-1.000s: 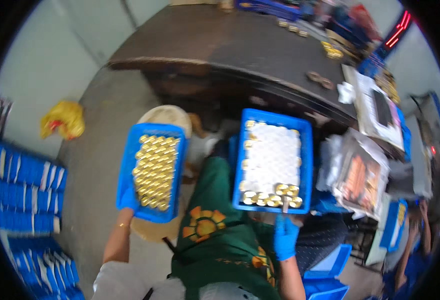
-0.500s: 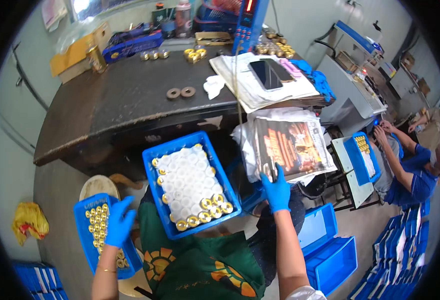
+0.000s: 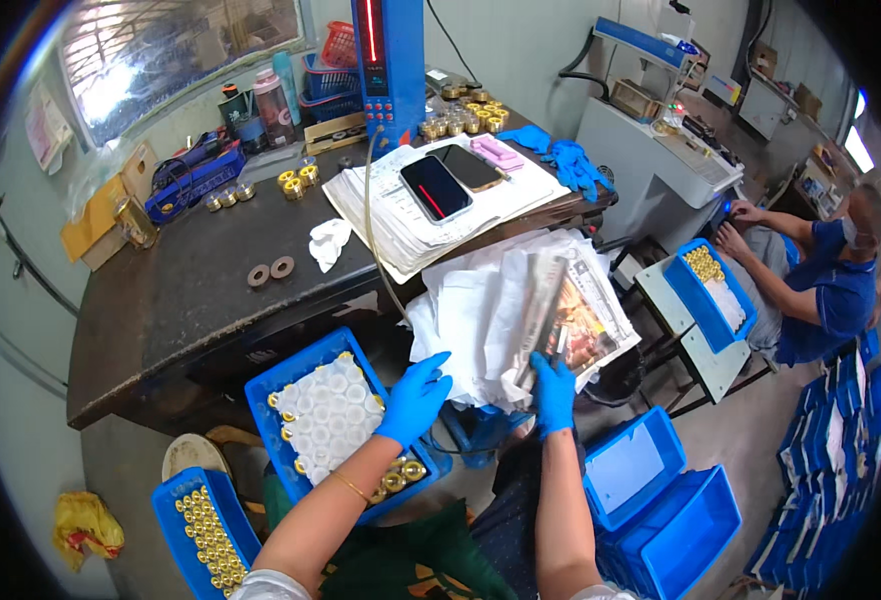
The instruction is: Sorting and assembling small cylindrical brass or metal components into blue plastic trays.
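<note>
A stack of white paper sheets [image 3: 466,315] lies in front of me beside the desk. My right hand [image 3: 553,395], in a blue glove, grips the near edge of a printed newspaper [image 3: 591,325] and holds it partly folded back from the white sheets. A slim metallic object shows at its fingertips, too blurred to name. My left hand [image 3: 418,395], also gloved, reaches over a blue tray [image 3: 261,420], fingers stretched out at the near left edge of the sheets. That tray holds gold-rimmed round metal parts [image 3: 398,478], mostly covered by translucent white round pieces [image 3: 326,415].
At lower left, another blue tray [image 3: 176,505] of gold parts sits by a round stool [image 3: 196,455]. The dark desk [image 3: 191,290] carries phones [image 3: 436,188], papers and a blue digital gauge [image 3: 393,70]. Blue bins [image 3: 641,465] stand right; a co-worker [image 3: 811,290] sits beyond.
My left hand has moved right from the lower-left tray to the paper stack. My right hand has lifted the newspaper back, uncovering white sheets. The view has shifted right.
</note>
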The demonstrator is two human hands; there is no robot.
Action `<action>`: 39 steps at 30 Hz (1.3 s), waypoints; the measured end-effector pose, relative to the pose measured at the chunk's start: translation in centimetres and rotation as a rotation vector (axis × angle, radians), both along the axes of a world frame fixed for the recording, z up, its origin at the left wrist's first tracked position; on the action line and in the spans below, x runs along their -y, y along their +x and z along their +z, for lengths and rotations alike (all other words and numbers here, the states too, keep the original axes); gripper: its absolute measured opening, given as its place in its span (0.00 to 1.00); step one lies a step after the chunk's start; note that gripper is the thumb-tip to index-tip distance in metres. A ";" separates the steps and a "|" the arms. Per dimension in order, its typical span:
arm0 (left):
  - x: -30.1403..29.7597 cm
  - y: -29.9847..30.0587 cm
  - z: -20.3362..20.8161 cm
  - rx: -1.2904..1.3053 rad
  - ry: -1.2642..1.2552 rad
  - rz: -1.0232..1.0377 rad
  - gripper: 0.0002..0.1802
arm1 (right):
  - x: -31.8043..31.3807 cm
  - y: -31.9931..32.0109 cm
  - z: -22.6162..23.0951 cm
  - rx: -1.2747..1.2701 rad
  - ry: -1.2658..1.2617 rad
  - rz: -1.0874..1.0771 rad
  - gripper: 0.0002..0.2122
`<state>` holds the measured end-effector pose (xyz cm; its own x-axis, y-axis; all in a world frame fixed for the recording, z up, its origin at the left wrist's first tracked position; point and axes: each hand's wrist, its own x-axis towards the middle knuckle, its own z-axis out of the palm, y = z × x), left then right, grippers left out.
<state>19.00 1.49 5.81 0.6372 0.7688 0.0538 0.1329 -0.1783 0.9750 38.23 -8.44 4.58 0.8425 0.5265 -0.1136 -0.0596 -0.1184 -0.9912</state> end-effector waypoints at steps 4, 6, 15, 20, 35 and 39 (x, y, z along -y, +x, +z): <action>-0.7 3.5 -0.8 -0.035 0.041 0.110 0.22 | 1.4 1.1 -0.5 -0.442 0.373 -0.081 0.05; -1.5 5.4 -1.4 -0.053 0.057 0.115 0.24 | 1.5 1.3 -0.9 -0.500 0.416 -0.046 0.04; -1.0 13.5 -0.7 0.108 -0.428 -0.003 0.36 | 1.4 1.6 -2.4 -0.619 0.309 0.011 0.06; -2.2 13.8 -2.7 0.355 -0.374 -0.028 0.33 | 1.5 1.2 -2.0 -0.842 0.448 -0.005 0.10; -3.1 16.0 -4.7 -0.197 0.105 0.347 0.37 | 1.3 1.8 -0.9 -0.866 0.493 -0.067 0.11; -3.7 12.4 -5.2 0.008 -0.051 0.274 0.23 | 1.2 2.3 -2.0 -0.838 0.494 -0.061 0.11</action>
